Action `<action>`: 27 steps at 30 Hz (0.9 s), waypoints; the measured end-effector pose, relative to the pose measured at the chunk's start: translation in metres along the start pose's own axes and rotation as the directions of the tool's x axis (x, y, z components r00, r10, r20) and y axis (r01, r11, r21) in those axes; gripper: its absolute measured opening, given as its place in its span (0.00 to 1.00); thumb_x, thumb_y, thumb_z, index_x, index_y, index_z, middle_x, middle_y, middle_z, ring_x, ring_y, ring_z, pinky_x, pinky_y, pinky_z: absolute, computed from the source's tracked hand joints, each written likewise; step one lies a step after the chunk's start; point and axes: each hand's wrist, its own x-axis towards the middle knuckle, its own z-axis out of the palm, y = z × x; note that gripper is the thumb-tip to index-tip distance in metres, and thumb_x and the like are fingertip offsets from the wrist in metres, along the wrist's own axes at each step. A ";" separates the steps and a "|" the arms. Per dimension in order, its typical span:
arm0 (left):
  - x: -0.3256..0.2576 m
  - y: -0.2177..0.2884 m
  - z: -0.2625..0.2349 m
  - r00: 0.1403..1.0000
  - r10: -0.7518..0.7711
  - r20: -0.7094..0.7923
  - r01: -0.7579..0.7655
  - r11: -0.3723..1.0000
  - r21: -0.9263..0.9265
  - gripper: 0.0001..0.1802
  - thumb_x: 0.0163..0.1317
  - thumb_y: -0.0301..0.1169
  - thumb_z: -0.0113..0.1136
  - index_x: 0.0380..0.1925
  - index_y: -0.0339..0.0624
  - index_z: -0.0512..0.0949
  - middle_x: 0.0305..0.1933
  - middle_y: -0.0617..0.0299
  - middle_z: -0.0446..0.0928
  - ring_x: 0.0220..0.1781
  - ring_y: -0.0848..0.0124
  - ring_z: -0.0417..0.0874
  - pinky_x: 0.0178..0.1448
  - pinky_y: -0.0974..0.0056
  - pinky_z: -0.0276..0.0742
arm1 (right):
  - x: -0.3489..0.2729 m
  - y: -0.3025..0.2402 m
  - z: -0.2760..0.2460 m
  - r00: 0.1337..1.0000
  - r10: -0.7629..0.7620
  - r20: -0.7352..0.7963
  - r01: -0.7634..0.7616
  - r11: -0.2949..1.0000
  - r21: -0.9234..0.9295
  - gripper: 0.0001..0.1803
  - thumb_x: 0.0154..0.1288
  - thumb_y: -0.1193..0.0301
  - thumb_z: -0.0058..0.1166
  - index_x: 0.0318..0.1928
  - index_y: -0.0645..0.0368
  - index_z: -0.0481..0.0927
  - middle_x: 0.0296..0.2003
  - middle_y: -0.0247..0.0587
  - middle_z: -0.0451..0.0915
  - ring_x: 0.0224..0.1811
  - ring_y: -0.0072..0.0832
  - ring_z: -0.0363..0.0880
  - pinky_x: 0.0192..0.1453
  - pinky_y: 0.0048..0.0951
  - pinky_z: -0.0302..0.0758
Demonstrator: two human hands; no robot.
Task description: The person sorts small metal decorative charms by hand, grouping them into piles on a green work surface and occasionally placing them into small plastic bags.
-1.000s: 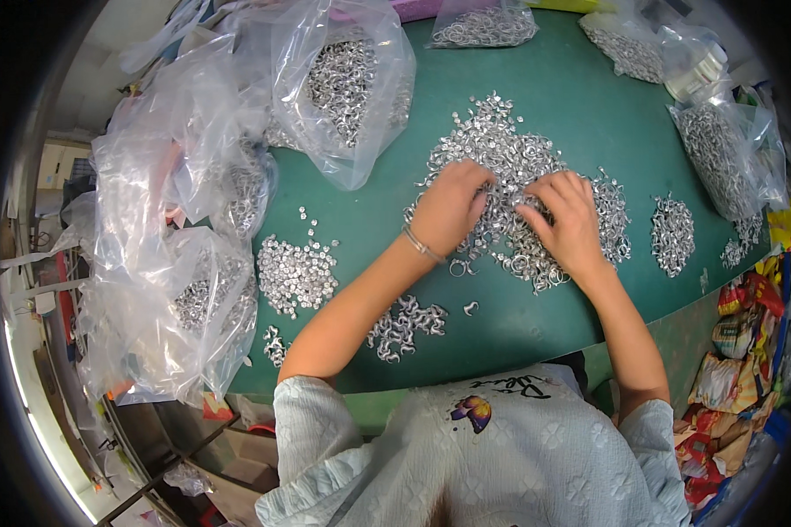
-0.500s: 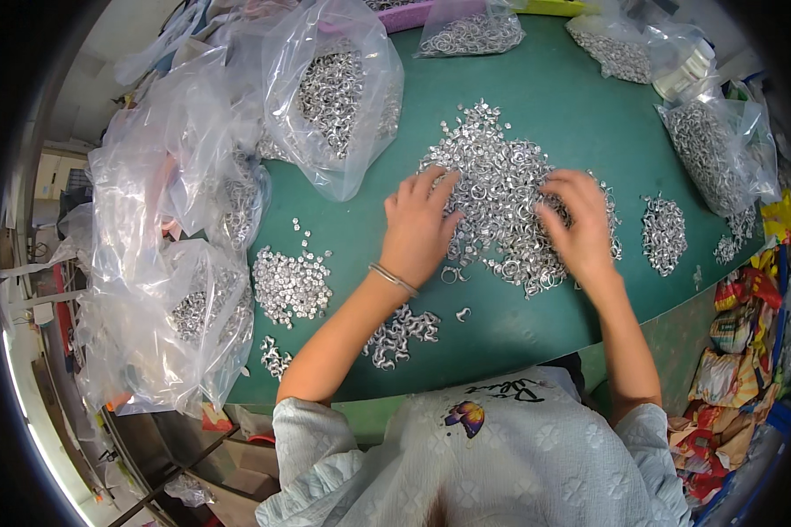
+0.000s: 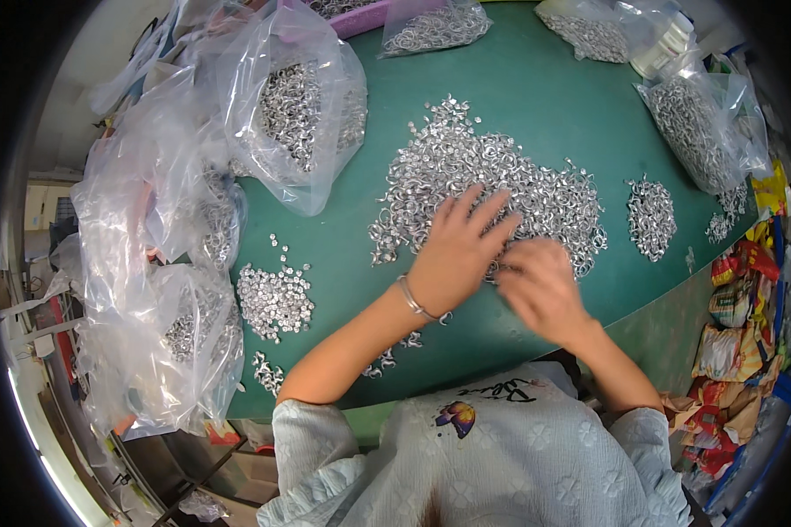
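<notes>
A large heap of small silvery metal pieces (image 3: 479,167), rings and hooked shapes among them, is spread over the green table (image 3: 536,88). On the heap's near edge lies my left hand (image 3: 461,250), fingers spread and holding nothing visible. Close beside it, at the same edge, my right hand (image 3: 543,288) has bent fingers turned toward the left hand. Motion blurs those fingers, and whether they hold a piece is not visible. Some curved metal pieces (image 3: 380,364) are partly hidden behind my left forearm.
Small round pieces (image 3: 274,300) form a pile on the left, with a smaller cluster (image 3: 267,376) nearer me. Right of the heap lies another small pile (image 3: 650,218). Clear bags of metal parts (image 3: 292,114) crowd the left; another bag (image 3: 690,132) lies at right. A purple tray (image 3: 369,19) is at the back.
Both hands have drawn nearer each other at the heap's near edge; the left moved right and nearer me, the right left and nearer me. The heap's outline has shifted. The view has shifted slightly.
</notes>
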 end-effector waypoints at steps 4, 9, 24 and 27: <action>-0.014 0.000 0.015 0.995 0.064 0.077 -0.076 0.982 0.172 0.23 0.54 0.27 0.60 0.52 0.49 0.75 0.66 0.60 0.67 0.67 0.56 0.66 0.68 0.40 0.57 | 0.016 0.024 -0.019 0.960 0.260 -0.102 -0.268 0.960 -0.080 0.24 0.54 0.65 0.64 0.51 0.61 0.77 0.57 0.48 0.70 0.64 0.48 0.65 0.66 0.52 0.61; -0.031 -0.010 -0.005 0.994 -0.043 0.102 0.017 0.970 0.242 0.24 0.51 0.24 0.61 0.51 0.51 0.75 0.62 0.60 0.68 0.67 0.58 0.66 0.69 0.38 0.55 | 0.014 -0.001 0.002 0.963 0.234 0.130 -0.194 0.945 -0.264 0.37 0.52 0.55 0.65 0.59 0.63 0.71 0.66 0.50 0.60 0.72 0.51 0.52 0.68 0.58 0.57; -0.008 -0.027 -0.020 0.971 -0.159 -0.178 0.186 0.972 0.145 0.25 0.52 0.15 0.52 0.53 0.36 0.71 0.58 0.48 0.69 0.60 0.47 0.69 0.65 0.49 0.63 | -0.012 0.019 -0.008 0.932 0.200 -0.303 -0.198 0.979 0.038 0.08 0.53 0.76 0.60 0.36 0.59 0.82 0.40 0.37 0.78 0.45 0.36 0.75 0.49 0.39 0.70; 0.010 -0.006 -0.009 0.992 -0.040 -0.123 0.052 0.994 0.095 0.20 0.52 0.18 0.56 0.48 0.39 0.76 0.51 0.54 0.74 0.53 0.54 0.74 0.56 0.53 0.68 | 0.002 0.037 -0.019 0.906 0.270 -0.325 -0.295 0.955 -0.029 0.11 0.52 0.77 0.61 0.38 0.59 0.82 0.40 0.36 0.77 0.44 0.37 0.73 0.49 0.38 0.67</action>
